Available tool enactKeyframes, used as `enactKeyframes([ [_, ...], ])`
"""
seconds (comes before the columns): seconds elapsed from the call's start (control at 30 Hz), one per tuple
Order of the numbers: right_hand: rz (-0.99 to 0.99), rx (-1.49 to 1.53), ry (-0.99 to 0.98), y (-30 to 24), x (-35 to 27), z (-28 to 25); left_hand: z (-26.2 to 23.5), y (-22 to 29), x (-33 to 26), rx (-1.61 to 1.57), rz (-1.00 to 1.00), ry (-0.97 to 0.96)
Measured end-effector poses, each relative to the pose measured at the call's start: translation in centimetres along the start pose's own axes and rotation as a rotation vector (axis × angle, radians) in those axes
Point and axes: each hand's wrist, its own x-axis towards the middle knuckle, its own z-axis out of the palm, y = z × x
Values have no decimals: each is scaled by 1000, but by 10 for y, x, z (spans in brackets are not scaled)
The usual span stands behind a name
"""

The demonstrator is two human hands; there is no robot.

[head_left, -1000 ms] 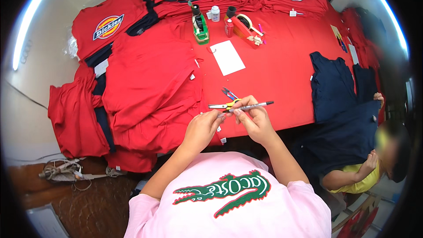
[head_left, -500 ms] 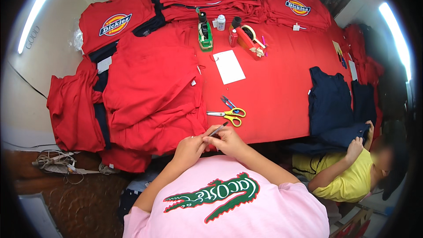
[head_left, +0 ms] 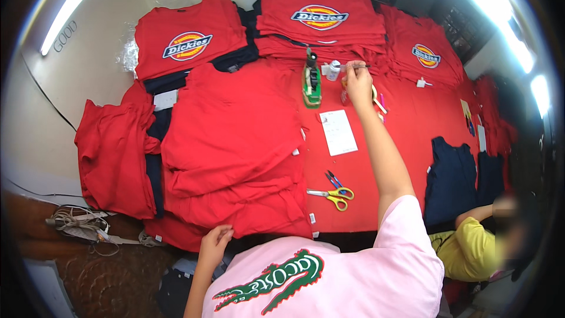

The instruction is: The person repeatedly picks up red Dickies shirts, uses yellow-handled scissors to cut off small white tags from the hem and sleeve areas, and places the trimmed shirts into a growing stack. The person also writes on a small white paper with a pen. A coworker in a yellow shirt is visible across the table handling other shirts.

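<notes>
My right hand (head_left: 358,85) is stretched out to the far side of the red table, closed around a dark pen (head_left: 360,66). It is above the tape dispenser with a cream roll (head_left: 375,98), most of which it hides. Just left of it stands a small white bottle (head_left: 333,70), then a green tape dispenser (head_left: 312,85). My left hand (head_left: 215,244) hangs by the near edge of the piled red shirts (head_left: 235,123), holding nothing, its fingers loosely bent. A white sheet of paper (head_left: 339,132) lies nearer than my right hand. Closer still are yellow-handled scissors (head_left: 338,198) and blue thread snips (head_left: 334,179).
Stacks of red printed shirts (head_left: 321,0) line the back of the table. Folded navy garments (head_left: 451,179) lie at the right, where a person in a yellow top (head_left: 471,248) sits. Tangled cables (head_left: 79,224) rest on a brown wooden surface at lower left.
My hands were together at the near table edge with the pen. The right has carried it far forward; the left has moved left, away from it. The view has shifted.
</notes>
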Motion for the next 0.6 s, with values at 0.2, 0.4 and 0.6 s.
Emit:
enactKeyframes([
  [0.2, -127, -300, -67, 60, 64, 90, -32, -79, -33, -94, -225, 114],
  [0.4, 56, -431, -147, 22, -14, 88, -39, -104, -25, -216, -280, 53],
  [0.6, 24, -530, -360, -11, -236, -39, -47, -82, 22, -283, -225, 19],
])
